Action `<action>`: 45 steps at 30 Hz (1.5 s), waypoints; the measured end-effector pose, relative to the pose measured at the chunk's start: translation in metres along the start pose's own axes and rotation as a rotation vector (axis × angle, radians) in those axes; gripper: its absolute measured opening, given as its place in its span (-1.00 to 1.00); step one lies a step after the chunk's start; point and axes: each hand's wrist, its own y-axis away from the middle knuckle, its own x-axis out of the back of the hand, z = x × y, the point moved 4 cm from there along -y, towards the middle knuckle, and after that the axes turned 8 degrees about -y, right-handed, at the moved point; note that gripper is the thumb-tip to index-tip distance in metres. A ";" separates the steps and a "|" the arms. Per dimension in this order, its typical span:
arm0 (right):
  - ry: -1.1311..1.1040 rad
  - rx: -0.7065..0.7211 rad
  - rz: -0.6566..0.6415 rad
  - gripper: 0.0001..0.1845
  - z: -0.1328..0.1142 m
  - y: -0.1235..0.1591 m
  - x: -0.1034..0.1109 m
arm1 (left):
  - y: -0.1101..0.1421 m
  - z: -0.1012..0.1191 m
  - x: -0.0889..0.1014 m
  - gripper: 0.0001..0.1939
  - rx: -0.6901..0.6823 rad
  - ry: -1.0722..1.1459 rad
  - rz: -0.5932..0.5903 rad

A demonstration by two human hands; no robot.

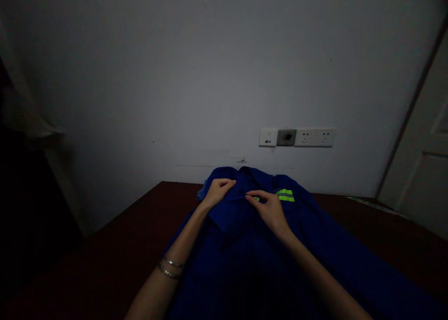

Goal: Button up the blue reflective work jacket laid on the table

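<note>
A blue work jacket [308,222] lies spread over the dark red table, its collar end toward the wall and one sleeve running down to the right. A yellow-green and grey reflective strip [286,195] marks its chest on the right side. My left hand [217,192] is closed in a pinch on the cloth near the collar on the left. Close by, my right hand [271,211] pinches the jacket's front between thumb and forefinger. What exactly lies between the right fingertips is too dark and small to make out. Two bracelets [170,267] circle my left wrist.
The table [140,222] stands against a pale wall [210,91]. Sockets and a switch plate [313,137] sit on the wall just above the jacket. A flat, thin item [378,206] lies at the table's right rear. A door [427,170] is on the right.
</note>
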 end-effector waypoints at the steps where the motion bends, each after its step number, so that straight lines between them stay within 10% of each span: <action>1: -0.001 -0.005 0.004 -0.81 -0.001 0.000 0.000 | 0.000 -0.001 -0.001 -0.61 -0.006 0.001 0.000; 45: -0.431 -0.336 0.069 -0.50 0.012 0.005 -0.009 | 0.007 0.007 -0.009 -0.65 -0.060 -0.124 -0.138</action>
